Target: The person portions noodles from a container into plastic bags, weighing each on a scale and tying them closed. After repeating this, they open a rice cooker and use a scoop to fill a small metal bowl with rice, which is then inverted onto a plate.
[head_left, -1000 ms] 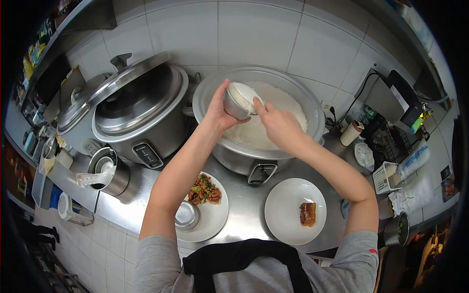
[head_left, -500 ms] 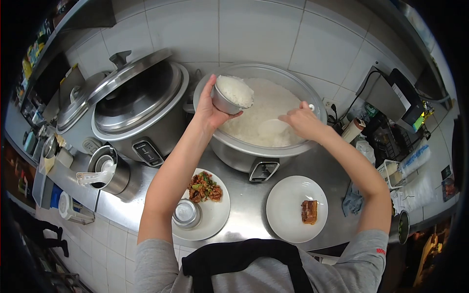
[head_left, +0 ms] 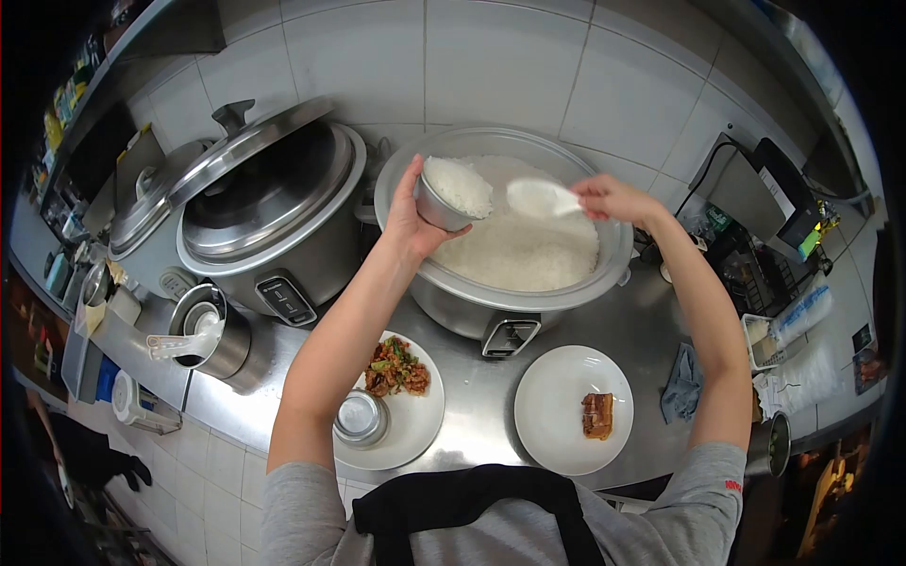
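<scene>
My left hand [head_left: 415,222] is closed around a small metal bowl [head_left: 437,209], tilted to the right and heaped with white rice [head_left: 460,186]. My right hand [head_left: 613,200] grips a white rice paddle [head_left: 540,198], slightly blurred, raised over the rice cooker's right half with its blade toward the bowl. Below both hands, the big rice cooker [head_left: 453,295] stands uncovered and holds a broad bed of cooked rice [head_left: 538,255]. Paddle and bowl are a little apart.
A plate [head_left: 415,443] with a stir-fried dish [head_left: 396,368] and an upturned metal bowl [head_left: 360,417] lies front left. Another plate [head_left: 547,424] carries a meat piece [head_left: 597,416]. A second cooker [head_left: 283,283] and a utensil pot [head_left: 231,349] stand left; a blue cloth [head_left: 681,385] lies right.
My right hand has lifted the paddle up out of the rice, toward the bowl. My left hand with the bowl has shifted only slightly. At far left, a person's legs have moved.
</scene>
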Demonstrator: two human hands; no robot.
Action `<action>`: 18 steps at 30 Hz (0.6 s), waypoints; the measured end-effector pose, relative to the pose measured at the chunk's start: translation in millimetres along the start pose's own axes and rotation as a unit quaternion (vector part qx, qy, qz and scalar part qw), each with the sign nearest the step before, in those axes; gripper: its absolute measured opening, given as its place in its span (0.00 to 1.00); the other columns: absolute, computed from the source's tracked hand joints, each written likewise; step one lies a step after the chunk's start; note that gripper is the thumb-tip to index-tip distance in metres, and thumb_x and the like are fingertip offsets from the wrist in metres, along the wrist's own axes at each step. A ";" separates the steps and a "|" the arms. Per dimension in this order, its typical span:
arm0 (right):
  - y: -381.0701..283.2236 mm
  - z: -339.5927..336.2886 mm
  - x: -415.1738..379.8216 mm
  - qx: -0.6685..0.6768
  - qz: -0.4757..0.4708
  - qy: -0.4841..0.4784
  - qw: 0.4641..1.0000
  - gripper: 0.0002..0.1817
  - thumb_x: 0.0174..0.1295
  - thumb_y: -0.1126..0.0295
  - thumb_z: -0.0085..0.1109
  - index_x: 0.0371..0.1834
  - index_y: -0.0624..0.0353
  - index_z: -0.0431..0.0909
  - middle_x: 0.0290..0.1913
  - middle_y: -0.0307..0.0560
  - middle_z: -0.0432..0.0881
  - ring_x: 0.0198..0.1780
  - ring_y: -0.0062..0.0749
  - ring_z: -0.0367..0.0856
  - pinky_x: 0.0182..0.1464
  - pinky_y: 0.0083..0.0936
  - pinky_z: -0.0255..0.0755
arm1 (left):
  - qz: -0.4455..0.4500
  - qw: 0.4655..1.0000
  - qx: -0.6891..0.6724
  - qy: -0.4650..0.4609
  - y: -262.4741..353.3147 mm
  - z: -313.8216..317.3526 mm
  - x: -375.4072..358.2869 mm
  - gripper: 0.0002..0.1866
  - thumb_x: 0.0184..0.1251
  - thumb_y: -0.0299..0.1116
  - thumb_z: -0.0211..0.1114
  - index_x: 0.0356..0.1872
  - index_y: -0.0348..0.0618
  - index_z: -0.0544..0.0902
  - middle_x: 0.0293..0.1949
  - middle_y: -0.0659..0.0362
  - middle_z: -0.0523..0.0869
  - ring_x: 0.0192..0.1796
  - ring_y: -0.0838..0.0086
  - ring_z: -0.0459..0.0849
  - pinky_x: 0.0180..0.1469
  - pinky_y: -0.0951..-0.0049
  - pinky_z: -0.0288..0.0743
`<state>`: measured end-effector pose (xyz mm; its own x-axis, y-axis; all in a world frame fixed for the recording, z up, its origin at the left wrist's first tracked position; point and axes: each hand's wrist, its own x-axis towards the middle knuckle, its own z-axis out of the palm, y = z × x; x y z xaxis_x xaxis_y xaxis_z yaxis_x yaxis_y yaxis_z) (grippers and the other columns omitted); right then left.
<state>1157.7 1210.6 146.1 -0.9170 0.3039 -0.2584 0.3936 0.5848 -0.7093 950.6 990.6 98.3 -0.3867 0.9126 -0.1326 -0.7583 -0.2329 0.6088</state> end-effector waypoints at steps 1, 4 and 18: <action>-10.5 1.7 3.4 -0.018 -0.007 0.062 0.998 0.15 0.59 0.75 0.46 0.49 0.62 0.75 0.25 0.38 0.73 0.25 0.17 0.69 0.27 0.17 0.67 | 0.001 1.000 -0.011 0.002 -3.8 1.2 1.1 0.42 0.52 0.62 0.59 0.65 0.49 0.59 0.66 0.52 0.60 0.68 0.54 0.57 0.65 0.41 0.41; -62.2 34.7 2.1 -0.047 -0.016 0.149 0.988 0.16 0.57 0.77 0.47 0.50 0.64 0.71 0.26 0.44 0.75 0.25 0.24 0.75 0.27 0.25 0.71 | 0.006 0.999 -0.035 -0.006 -15.6 5.3 7.6 0.43 0.52 0.62 0.60 0.65 0.49 0.59 0.66 0.53 0.60 0.68 0.54 0.56 0.65 0.40 0.40; -77.6 69.7 6.1 -0.179 -0.134 0.295 0.929 0.18 0.54 0.81 0.47 0.50 0.61 0.67 0.48 0.61 0.75 0.42 0.59 0.77 0.45 0.46 0.71 | 0.030 0.994 -0.013 -0.106 -11.4 -9.2 10.4 0.40 0.54 0.62 0.58 0.64 0.53 0.60 0.66 0.55 0.61 0.68 0.59 0.57 0.65 0.44 0.45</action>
